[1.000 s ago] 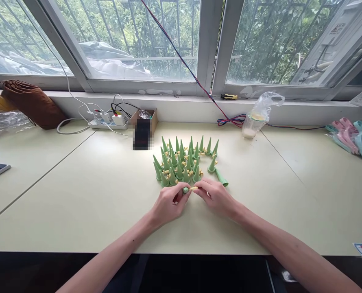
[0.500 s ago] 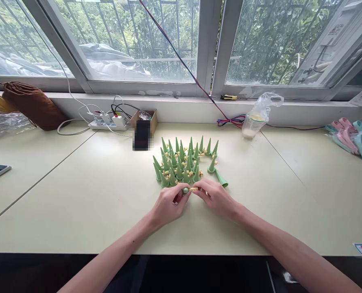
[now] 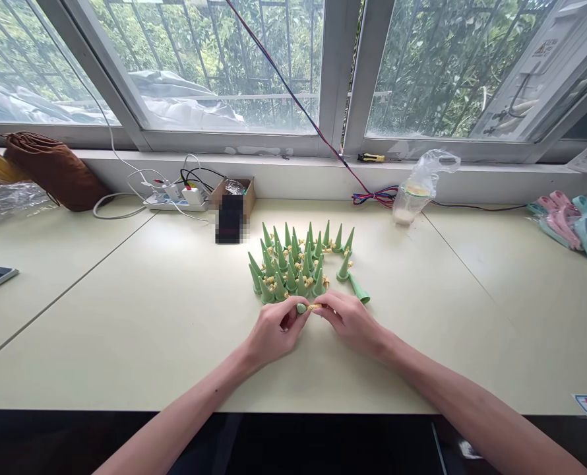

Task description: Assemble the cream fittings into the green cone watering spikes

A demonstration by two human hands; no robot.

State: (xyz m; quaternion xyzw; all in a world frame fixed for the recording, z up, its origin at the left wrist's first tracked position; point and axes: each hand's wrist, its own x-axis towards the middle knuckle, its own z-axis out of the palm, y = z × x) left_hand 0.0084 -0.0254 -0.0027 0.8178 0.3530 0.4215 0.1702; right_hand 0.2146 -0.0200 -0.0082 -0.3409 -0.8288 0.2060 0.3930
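My left hand (image 3: pixel 279 328) pinches a green cone (image 3: pixel 301 308), mostly covered by the fingers. Touching or nearly touching it is a small yellow fitting (image 3: pixel 314 307), which my right hand (image 3: pixel 347 318) grips between thumb and fingertips. Just beyond my hands stand several upright green cones (image 3: pixel 291 262) in loose rows, with small yellow fittings at their bases. One separate green cone (image 3: pixel 359 289) lies on its side by my right hand, its wide end toward me. How the two held pieces meet is too small to make out.
Along the back of the table (image 3: pixel 125 330) are a power strip (image 3: pixel 175 202), a small cardboard box (image 3: pixel 248 198) and a plastic cup in a bag (image 3: pixel 408 203). A brown pouch (image 3: pixel 56 173) sits back left; pink and teal plastic items (image 3: pixel 578 221) lie far right.
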